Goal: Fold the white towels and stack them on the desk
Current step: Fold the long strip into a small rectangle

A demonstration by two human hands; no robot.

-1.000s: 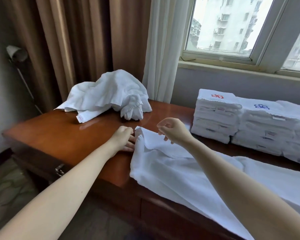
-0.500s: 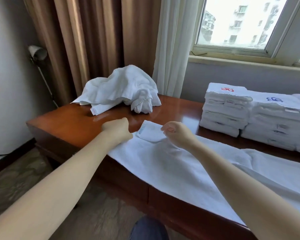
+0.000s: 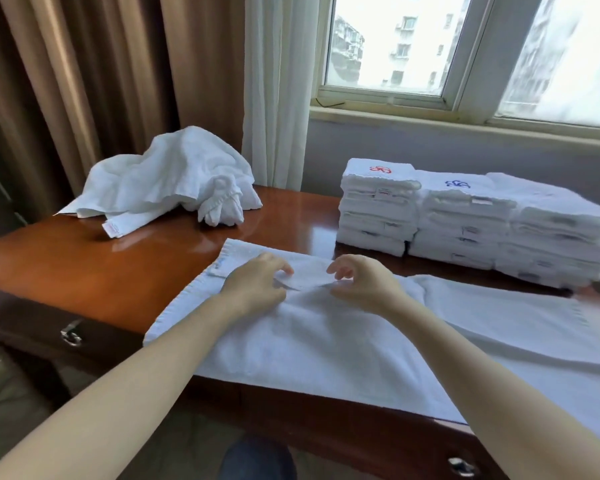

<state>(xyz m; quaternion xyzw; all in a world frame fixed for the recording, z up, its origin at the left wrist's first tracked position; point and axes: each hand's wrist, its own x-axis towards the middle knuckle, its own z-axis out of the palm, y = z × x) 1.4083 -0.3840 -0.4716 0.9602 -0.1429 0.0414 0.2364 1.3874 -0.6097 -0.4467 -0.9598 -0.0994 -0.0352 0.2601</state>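
Glossy wood desk carries a flat terry towel, its raised flap pinched by left hand and right hand.

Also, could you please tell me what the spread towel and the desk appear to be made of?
The spread towel looks like cotton terry: matte white, nubby pile, soft creases. The desk seems to be varnished reddish-brown wood or veneer: glossy, with bright reflections.

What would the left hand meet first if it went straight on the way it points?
Likely the red-marked folded stack: the left hand, pinching the spread towel, points up-right toward it over the desk. Depth is unclear.
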